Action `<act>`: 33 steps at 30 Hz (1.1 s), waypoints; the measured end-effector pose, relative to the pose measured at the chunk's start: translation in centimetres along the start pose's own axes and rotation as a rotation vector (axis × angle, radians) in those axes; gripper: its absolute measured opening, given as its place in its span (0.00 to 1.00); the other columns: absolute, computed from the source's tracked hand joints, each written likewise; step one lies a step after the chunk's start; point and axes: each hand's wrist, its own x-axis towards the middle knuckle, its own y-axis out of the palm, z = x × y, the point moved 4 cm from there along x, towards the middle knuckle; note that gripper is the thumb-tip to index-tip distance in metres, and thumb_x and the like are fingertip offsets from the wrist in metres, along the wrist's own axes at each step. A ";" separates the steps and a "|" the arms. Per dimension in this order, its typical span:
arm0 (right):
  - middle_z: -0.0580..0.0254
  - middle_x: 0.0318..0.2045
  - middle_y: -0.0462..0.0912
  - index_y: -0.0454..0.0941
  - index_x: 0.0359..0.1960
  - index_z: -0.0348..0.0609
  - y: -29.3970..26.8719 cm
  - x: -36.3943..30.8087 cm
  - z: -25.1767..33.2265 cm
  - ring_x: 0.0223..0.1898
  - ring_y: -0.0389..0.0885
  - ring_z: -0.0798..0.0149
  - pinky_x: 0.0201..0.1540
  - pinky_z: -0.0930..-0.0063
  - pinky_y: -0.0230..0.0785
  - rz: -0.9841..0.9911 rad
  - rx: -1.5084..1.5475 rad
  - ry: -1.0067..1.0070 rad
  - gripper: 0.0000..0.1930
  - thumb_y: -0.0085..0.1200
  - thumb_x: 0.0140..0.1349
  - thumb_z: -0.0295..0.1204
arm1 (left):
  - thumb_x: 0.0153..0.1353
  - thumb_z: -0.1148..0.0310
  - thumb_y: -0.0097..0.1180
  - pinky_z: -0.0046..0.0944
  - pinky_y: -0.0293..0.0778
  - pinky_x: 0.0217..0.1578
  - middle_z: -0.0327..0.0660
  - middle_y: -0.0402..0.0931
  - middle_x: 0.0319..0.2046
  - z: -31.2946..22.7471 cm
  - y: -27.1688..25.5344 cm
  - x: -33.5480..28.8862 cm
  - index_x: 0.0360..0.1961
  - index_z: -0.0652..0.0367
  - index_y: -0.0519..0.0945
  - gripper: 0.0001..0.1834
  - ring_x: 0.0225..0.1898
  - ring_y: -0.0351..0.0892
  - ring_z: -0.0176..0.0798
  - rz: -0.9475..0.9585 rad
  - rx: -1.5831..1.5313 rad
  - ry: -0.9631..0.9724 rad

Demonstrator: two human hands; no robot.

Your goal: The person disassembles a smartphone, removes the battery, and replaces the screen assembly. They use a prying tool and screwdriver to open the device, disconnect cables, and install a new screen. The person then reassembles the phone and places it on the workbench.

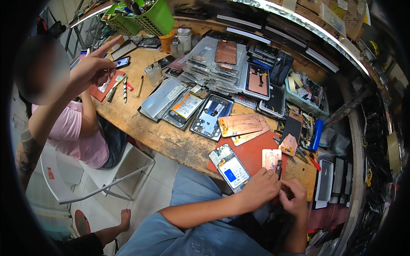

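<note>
My left hand (261,187) is closed with its fingertips together over the red mat (239,147). Close beside it, my right hand (294,199) has its thumb and fingers bent into a pinch. What either hand holds is too small to make out. A short dark strip-shaped part (279,167) stands just above my fingertips, next to a copper-coloured phone screen back (269,157). Left of my left hand lies an opened phone (229,168), its circuit board and white battery with a blue patch exposed. Two larger copper-backed screens (241,124) overlap behind it.
Opened phones (212,115) and stacked bubble-wrapped panels (209,68) cover the bench. A parts basket (307,91), blue cylinder (316,135) and tools sit rightward. At left, another person's arm (51,102) points across, near a person in pink (72,132) on a white chair (62,181).
</note>
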 end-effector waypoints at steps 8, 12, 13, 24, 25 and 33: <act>0.47 0.66 0.82 0.79 0.74 0.43 -2.0 3.0 3.5 0.67 0.78 0.39 0.71 0.47 0.66 0.181 -0.040 -0.159 0.45 0.80 0.52 0.40 | 0.61 0.69 0.71 0.54 0.75 0.47 0.47 0.79 0.40 1.2 -6.3 -0.2 0.40 0.57 0.82 0.10 0.46 0.81 0.56 -0.044 -0.402 -0.050; 0.55 0.60 0.84 0.81 0.72 0.46 -0.7 3.8 3.8 0.62 0.81 0.46 0.64 0.50 0.69 0.095 -0.084 -0.204 0.35 0.70 0.58 0.22 | 0.62 0.73 0.70 0.54 0.77 0.44 0.47 0.78 0.40 1.9 -7.7 -0.4 0.40 0.58 0.81 0.09 0.44 0.82 0.57 0.073 -0.578 -0.119; 0.55 0.59 0.84 0.82 0.71 0.46 -0.5 4.0 4.0 0.61 0.81 0.46 0.64 0.51 0.69 0.104 -0.089 -0.227 0.35 0.70 0.58 0.23 | 0.61 0.73 0.70 0.54 0.77 0.44 0.47 0.78 0.40 1.8 -8.1 -0.5 0.40 0.58 0.81 0.09 0.44 0.82 0.57 0.066 -0.590 -0.117; 0.50 0.50 0.88 0.87 0.54 0.39 -1.1 3.2 2.8 0.52 0.88 0.50 0.59 0.54 0.79 -0.167 0.562 -0.049 0.13 0.67 0.70 0.26 | 0.61 0.72 0.75 0.47 0.79 0.51 0.46 0.85 0.45 8.2 -13.8 -4.5 0.48 0.62 0.85 0.16 0.49 0.85 0.52 -0.070 -0.481 -0.252; 0.48 0.50 0.88 0.84 0.57 0.38 -1.8 2.8 2.5 0.55 0.89 0.49 0.61 0.50 0.80 -0.235 0.796 0.074 0.14 0.65 0.75 0.30 | 0.61 0.67 0.76 0.49 0.80 0.55 0.48 0.83 0.54 9.6 -14.7 -5.2 0.56 0.59 0.81 0.24 0.57 0.84 0.55 0.087 -0.342 -0.233; 0.52 0.46 0.85 0.74 0.69 0.30 -2.0 4.2 0.3 0.39 0.84 0.60 0.43 0.65 0.76 -0.043 1.245 0.372 0.26 0.60 0.76 0.36 | 0.49 0.56 0.84 0.58 0.70 0.71 0.53 0.72 0.71 13.9 -10.2 -7.7 0.76 0.56 0.73 0.53 0.68 0.72 0.62 0.151 -0.199 -0.194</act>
